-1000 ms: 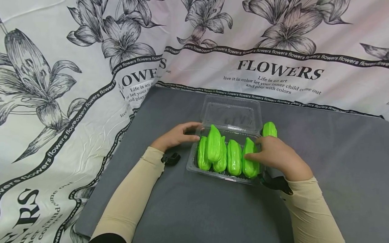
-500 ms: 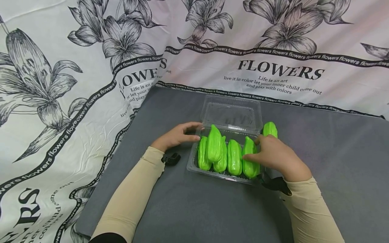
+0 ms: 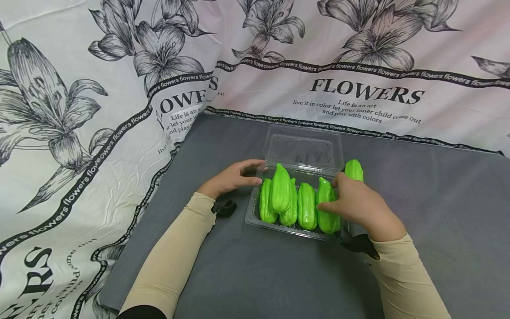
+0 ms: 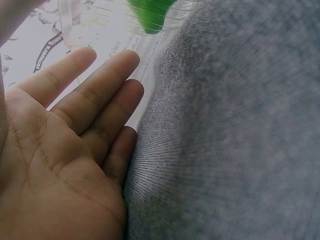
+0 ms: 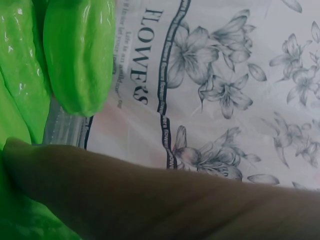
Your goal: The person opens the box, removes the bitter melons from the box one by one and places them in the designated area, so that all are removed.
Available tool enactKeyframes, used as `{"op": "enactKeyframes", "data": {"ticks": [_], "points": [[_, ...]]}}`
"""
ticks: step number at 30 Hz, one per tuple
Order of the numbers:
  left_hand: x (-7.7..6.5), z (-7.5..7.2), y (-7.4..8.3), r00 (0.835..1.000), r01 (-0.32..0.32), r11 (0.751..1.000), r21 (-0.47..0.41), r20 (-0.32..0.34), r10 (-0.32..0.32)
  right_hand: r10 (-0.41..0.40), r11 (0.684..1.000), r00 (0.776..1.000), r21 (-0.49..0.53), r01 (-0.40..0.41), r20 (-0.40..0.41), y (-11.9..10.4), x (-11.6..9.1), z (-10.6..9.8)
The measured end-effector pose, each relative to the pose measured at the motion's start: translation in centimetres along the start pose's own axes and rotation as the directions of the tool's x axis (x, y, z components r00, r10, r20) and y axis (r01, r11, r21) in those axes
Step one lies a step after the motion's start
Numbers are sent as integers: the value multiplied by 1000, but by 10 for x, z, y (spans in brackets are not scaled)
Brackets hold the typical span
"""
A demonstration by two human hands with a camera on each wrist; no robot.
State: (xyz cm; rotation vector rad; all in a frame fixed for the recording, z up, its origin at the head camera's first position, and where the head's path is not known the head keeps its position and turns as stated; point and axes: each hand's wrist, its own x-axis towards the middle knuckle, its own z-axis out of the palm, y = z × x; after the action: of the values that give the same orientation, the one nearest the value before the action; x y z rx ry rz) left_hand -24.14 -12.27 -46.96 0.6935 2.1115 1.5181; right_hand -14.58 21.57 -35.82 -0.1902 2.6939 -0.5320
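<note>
A clear plastic box (image 3: 287,232) holds several bright green, ridged, pepper-like vegetables standing in a row. One of these vegetables (image 3: 280,190) lies on top of the others at the left. My right hand (image 3: 366,206) grips the rightmost green vegetable (image 3: 327,221), thumb on its near side and fingers behind it. In the right wrist view the thumb (image 5: 30,162) presses against green skin. My left hand (image 3: 231,179) is at the box's left edge, thumb and fingertips right at the rim. Its palm and extended fingers (image 4: 107,95) face the left wrist camera.
The box's hinged clear lid (image 3: 303,146) stands open behind it. Another green vegetable (image 3: 353,169) is just beyond the right hand, outside the box. A grey cloth (image 3: 255,274) covers the table, and a flower-printed curtain (image 3: 358,48) hangs at the back and left.
My right hand has shifted slightly left and away from me, and the top of the rightmost green vegetable has tilted the same way. The left hand has stayed in place.
</note>
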Motion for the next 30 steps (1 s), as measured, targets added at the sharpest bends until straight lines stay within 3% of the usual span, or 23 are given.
{"op": "enactKeyframes", "data": {"ticks": [11,30], "points": [[-1,0,2,1000,-1,1000,-3,1,1,-3,999,999,-32,2,-43,-5,-2,1],[1,0,0,1000,10,1000,12,-2,-10,-72,994,983,63,84,-171,-3,-7,-6]]}}
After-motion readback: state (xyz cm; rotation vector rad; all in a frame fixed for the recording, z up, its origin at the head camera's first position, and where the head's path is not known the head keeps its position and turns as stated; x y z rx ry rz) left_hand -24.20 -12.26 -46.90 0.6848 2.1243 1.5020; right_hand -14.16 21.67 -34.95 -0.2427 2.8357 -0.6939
